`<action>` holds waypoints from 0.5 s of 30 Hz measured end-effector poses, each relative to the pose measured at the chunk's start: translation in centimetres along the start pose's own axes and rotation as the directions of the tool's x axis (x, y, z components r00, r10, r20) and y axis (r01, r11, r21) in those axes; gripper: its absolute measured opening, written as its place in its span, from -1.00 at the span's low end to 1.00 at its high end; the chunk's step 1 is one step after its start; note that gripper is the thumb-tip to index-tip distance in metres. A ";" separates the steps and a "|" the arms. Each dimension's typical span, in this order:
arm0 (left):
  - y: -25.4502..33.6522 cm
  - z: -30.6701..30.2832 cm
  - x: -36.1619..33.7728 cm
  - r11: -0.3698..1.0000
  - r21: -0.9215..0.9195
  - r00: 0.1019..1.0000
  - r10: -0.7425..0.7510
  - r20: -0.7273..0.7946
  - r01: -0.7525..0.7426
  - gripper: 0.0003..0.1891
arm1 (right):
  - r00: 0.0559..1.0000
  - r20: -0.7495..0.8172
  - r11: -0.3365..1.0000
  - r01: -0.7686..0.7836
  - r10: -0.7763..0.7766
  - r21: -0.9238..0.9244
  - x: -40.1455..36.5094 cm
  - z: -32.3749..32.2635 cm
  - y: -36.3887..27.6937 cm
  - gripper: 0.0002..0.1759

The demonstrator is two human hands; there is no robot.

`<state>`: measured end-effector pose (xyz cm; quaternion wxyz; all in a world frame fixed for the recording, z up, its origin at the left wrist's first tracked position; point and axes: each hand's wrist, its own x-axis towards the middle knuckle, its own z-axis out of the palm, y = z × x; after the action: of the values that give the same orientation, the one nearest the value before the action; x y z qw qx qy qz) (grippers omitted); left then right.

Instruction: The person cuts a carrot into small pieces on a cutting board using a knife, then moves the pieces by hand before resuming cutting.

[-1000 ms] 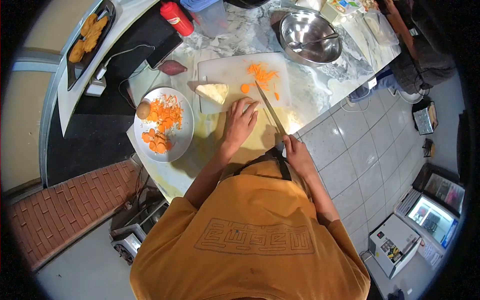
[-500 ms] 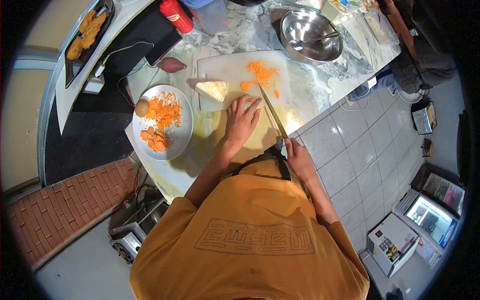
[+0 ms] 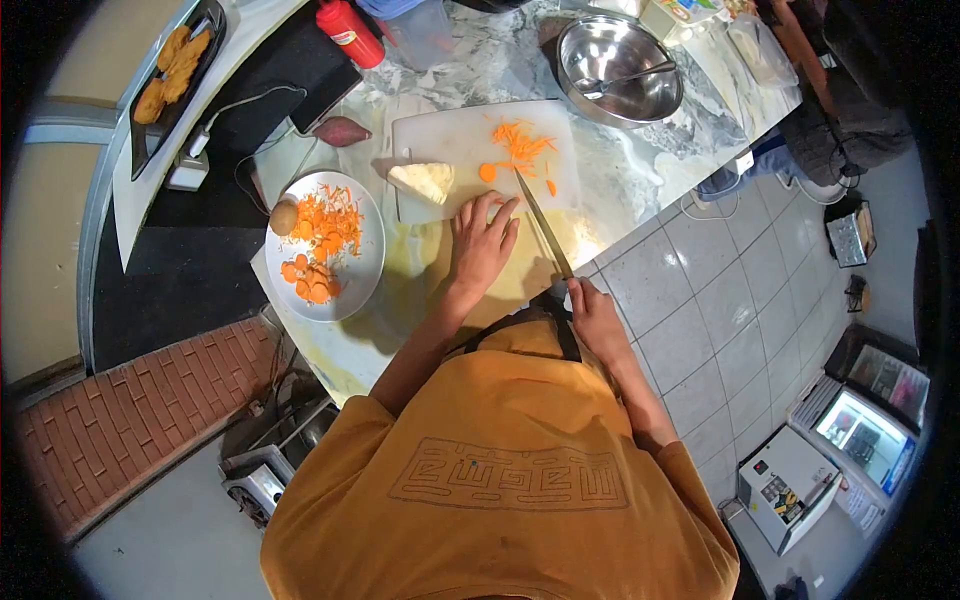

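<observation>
My right hand [image 3: 594, 308] is closed around the handle of a long kitchen knife [image 3: 543, 226]. The blade slants up and left, its tip over the white cutting board [image 3: 440, 130] beside the cut carrot. My left hand [image 3: 482, 240] lies at the board's near edge, fingers spread and pointing away from me; whether a small piece is under the fingertips is hidden. Just beyond them are a carrot slice [image 3: 487, 172], a small carrot piece [image 3: 551, 187] and a heap of carrot strips [image 3: 520, 145]. A pale, cheese-like wedge [image 3: 424, 182] sits on the board's left side.
Left of the board, a white plate [image 3: 362, 275] bears carrot slices, shreds and a round brown item [image 3: 284, 217]. Behind stand a red onion [image 3: 342, 131], a red squeeze bottle [image 3: 351, 33] and a steel bowl [image 3: 640, 112] with a spoon. A black tray [image 3: 143, 145] holds fried pieces.
Hardly anything differs. The view has shifted very slightly; both hands and the knife keep the same positions over the board.
</observation>
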<state>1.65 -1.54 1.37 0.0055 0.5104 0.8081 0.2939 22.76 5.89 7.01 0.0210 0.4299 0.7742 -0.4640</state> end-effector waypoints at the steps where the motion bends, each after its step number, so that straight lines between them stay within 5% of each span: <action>1: 0.1 -0.1 0.0 1.000 0.007 1.000 0.002 -0.004 -0.002 -0.61 | 1.000 -0.010 1.000 0.017 -0.017 -0.007 0.1 0.2 0.2 -0.56; 15: 0.2 -0.1 -0.2 1.000 0.009 1.000 -0.001 -0.003 0.001 -0.62 | 0.988 -0.088 0.960 0.097 -0.123 -0.264 1.2 0.7 1.2 -0.61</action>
<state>1.87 -1.72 1.44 0.0021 0.5095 0.8098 0.2908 22.60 6.42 5.27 0.0110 0.4031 0.8509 -0.3367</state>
